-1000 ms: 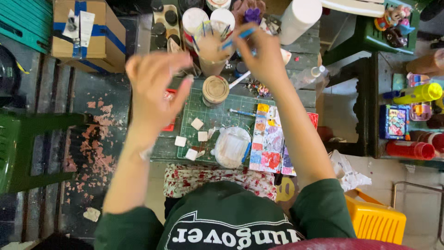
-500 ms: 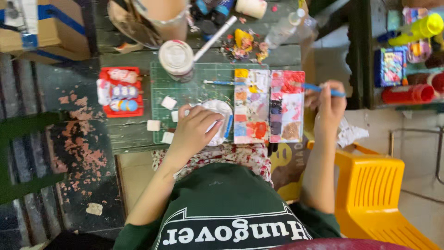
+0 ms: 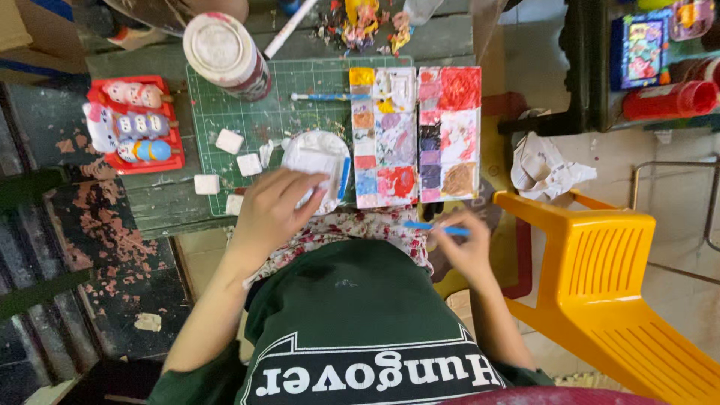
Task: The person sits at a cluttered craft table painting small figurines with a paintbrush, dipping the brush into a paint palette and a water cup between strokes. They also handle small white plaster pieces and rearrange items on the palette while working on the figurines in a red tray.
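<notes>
We look down on a yellow chair [image 3: 600, 285] standing well off to the right of our right hand [image 3: 465, 251]. Ahead of both hands lies a green cutting mat [image 3: 277, 112] on the dark table [image 3: 150, 202]. On the mat, just beyond the right hand, sits a paint palette [image 3: 416, 135] of many smeared squares. Beyond and to the left of our left hand [image 3: 274, 210] lies a red tray [image 3: 135, 127] with small painted figures, and farther ahead stands a paint-spattered jar [image 3: 225, 52]. A crumpled paper [image 3: 544, 169] lies on the floor beyond and to the right of the right hand.

Our left hand rests with fingers curled loosely over the near edge of a white round dish [image 3: 319, 165], touching it. Several small white blocks [image 3: 229, 141] lie just ahead and to the left of that hand. Our right hand is closed in a pinch on a thin blue brush [image 3: 435, 227], held level over the lap, near the palette's front edge.
</notes>
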`<state>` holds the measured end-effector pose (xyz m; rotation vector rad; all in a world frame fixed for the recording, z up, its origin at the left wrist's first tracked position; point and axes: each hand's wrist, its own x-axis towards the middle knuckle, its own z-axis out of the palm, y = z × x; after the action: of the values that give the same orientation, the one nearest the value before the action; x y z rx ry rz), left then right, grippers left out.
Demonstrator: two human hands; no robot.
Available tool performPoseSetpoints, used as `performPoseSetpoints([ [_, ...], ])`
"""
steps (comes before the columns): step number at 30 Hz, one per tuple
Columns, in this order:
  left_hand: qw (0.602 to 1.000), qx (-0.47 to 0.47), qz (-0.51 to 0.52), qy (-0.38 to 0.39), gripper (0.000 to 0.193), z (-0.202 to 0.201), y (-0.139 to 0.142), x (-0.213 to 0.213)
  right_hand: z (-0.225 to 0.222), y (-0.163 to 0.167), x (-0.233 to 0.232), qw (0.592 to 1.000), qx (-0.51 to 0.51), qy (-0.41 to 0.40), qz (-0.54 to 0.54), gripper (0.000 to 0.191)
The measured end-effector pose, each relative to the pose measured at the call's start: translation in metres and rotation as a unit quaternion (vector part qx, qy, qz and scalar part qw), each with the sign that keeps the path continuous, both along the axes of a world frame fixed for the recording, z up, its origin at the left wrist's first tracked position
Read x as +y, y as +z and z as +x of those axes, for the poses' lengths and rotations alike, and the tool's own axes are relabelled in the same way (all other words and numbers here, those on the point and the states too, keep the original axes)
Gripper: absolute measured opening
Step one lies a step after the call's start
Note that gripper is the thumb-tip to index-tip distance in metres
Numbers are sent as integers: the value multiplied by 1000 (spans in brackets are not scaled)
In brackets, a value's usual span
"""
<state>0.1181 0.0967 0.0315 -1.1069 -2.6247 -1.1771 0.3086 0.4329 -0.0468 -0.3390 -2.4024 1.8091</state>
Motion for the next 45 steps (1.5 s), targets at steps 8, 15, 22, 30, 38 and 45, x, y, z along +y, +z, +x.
performPoseSetpoints([
  [8, 990, 50, -88, -98, 23, 66, -26, -25, 44, -39, -51, 970, -102, -30, 218, 12],
  [15, 987, -13, -127, -96, 21, 88, -43, -21, 65, -42, -42, 947, -143, -11, 286, 16],
  [22, 969, -25, -220, -113, 23, 109, -107, -9, 79, -42, -22, 898, -4, 47, 437, 10],
  [30, 939, -105, -310, -103, 27, 105, -119, -36, 88, -40, -3, 930, -175, 58, 317, 13],
  [38, 964, -224, -91, -116, 18, 67, -13, -15, 45, 42, 49, 978, -45, -12, 203, 18],
  [45, 993, 45, -104, -18, 13, 7, -14, 74, -80, 72, 58, 925, -7, -21, 379, 15],
])
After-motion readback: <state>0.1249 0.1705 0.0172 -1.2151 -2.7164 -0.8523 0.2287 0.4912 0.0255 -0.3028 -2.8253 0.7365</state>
